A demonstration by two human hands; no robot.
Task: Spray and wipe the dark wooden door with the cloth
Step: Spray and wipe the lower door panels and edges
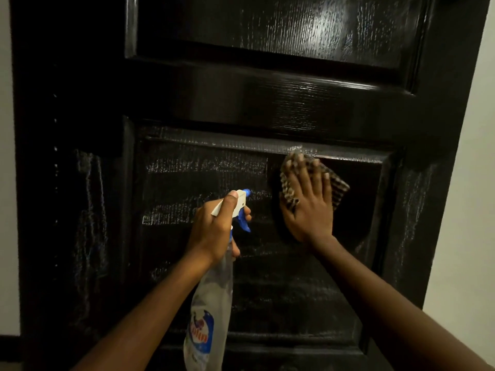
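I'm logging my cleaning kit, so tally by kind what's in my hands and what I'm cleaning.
Spray bottle: 1, held in the left hand
Checked cloth: 1, pressed flat under the right hand
Dark wooden door: 1
Total: 3

The glossy black grained wooden door (241,97) shows pale streaks. At its 4 o'clock, a brown-and-cream checked cloth (338,190). At 6 o'clock, a clear plastic spray bottle (211,303) with white-and-blue trigger, blue-red label. Off-white wall (474,183) at 3 o'clock.
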